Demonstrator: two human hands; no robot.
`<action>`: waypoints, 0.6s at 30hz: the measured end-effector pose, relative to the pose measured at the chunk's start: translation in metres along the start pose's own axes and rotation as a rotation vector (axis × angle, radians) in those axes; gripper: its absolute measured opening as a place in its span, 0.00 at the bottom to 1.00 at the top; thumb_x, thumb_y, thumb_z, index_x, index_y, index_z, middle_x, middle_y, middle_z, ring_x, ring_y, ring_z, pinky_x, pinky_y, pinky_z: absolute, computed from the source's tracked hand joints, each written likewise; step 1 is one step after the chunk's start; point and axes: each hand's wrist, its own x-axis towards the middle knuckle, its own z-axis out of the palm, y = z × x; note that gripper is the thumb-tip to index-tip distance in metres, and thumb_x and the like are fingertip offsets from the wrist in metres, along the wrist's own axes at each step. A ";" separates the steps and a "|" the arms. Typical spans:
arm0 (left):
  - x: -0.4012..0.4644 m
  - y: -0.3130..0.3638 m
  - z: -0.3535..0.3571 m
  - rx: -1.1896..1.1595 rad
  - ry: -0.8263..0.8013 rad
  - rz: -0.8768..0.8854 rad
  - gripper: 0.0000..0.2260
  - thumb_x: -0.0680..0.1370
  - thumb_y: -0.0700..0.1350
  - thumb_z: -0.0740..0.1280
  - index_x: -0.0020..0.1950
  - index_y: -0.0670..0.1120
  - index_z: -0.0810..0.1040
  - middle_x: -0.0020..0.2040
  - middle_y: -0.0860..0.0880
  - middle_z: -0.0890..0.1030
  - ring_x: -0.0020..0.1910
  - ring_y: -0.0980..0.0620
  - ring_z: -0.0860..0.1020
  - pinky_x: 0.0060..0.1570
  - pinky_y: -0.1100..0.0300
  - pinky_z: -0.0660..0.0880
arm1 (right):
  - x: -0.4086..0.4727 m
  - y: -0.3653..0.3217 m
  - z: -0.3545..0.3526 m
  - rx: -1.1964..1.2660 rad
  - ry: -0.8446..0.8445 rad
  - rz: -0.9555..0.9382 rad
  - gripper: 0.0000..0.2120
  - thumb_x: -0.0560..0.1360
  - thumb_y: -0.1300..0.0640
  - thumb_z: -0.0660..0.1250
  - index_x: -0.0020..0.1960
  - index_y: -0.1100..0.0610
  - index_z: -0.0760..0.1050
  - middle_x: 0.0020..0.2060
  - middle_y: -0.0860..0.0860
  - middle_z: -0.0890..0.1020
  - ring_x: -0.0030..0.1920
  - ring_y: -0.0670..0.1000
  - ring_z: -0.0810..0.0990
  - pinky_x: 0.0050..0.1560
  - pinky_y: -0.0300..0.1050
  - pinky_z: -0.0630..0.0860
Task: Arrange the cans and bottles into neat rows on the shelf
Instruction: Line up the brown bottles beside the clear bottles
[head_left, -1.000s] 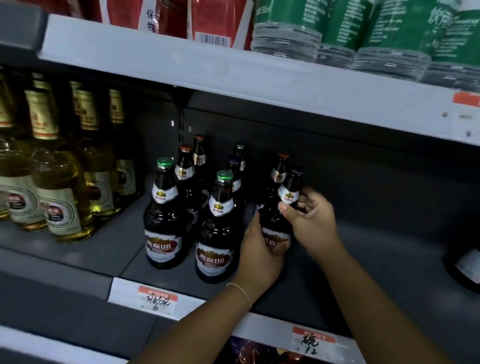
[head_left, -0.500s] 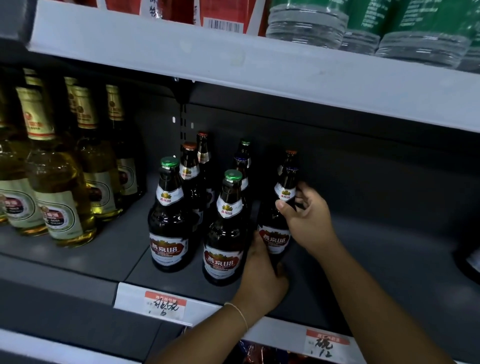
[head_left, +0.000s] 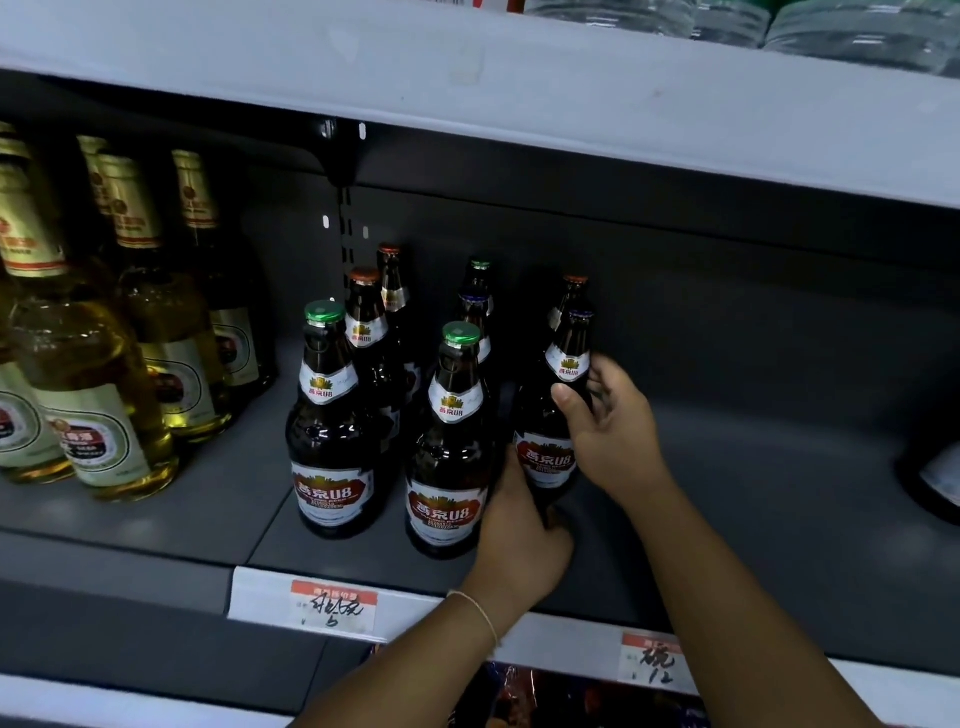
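Both my hands are on one dark bottle (head_left: 558, 415) at the right end of the brown group on the grey shelf (head_left: 753, 493). My right hand (head_left: 610, 431) wraps its shoulder from the right, thumb across the front just under the neck label, fingers curled round the back. My left hand (head_left: 519, 535) is low, cupped against the bottle's base on its left side, with a thin band (head_left: 478, 610) on the wrist; the base is hidden behind that hand, so I can't tell whether the bottle stands flat or is lifted a little. It stands upright, blue cap on top, red label facing me. Just left of it is a green-capped bottle (head_left: 452, 447) at the front, and further left another green-capped one (head_left: 332, 431), the two near each other but apart. Behind them more dark bottles (head_left: 371, 332) run back in files toward the shelf's rear wall, caps red, green and blue. Well to the left, a cluster of pale golden bottles (head_left: 104, 395) with gold foil necks stands on the same shelf. To the right of my hands the shelf is bare up to a dark bottle (head_left: 935, 478) cut off by the frame edge. Two price tags (head_left: 332, 605) with handwriting sit on the front lip below. The upper shelf (head_left: 519, 88) carries clear plastic bottles (head_left: 857, 26).
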 end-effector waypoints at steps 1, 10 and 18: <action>0.001 -0.001 0.000 0.008 0.003 -0.003 0.35 0.68 0.40 0.61 0.76 0.48 0.59 0.71 0.53 0.70 0.72 0.59 0.66 0.72 0.63 0.62 | 0.000 0.001 0.001 -0.013 0.008 -0.006 0.19 0.78 0.61 0.68 0.68 0.58 0.71 0.60 0.49 0.81 0.62 0.45 0.78 0.67 0.49 0.74; -0.001 0.006 -0.001 0.062 0.001 -0.018 0.37 0.66 0.41 0.61 0.76 0.46 0.58 0.71 0.51 0.70 0.72 0.57 0.66 0.73 0.55 0.63 | 0.000 0.006 0.005 -0.027 0.040 -0.013 0.20 0.78 0.58 0.66 0.69 0.56 0.71 0.62 0.51 0.79 0.64 0.47 0.77 0.68 0.54 0.73; -0.001 0.003 -0.001 0.106 -0.002 -0.065 0.38 0.66 0.44 0.61 0.77 0.45 0.55 0.72 0.49 0.68 0.73 0.53 0.64 0.72 0.52 0.64 | -0.003 0.005 0.006 -0.041 0.054 -0.006 0.20 0.79 0.58 0.66 0.70 0.54 0.70 0.63 0.49 0.79 0.66 0.47 0.75 0.70 0.54 0.71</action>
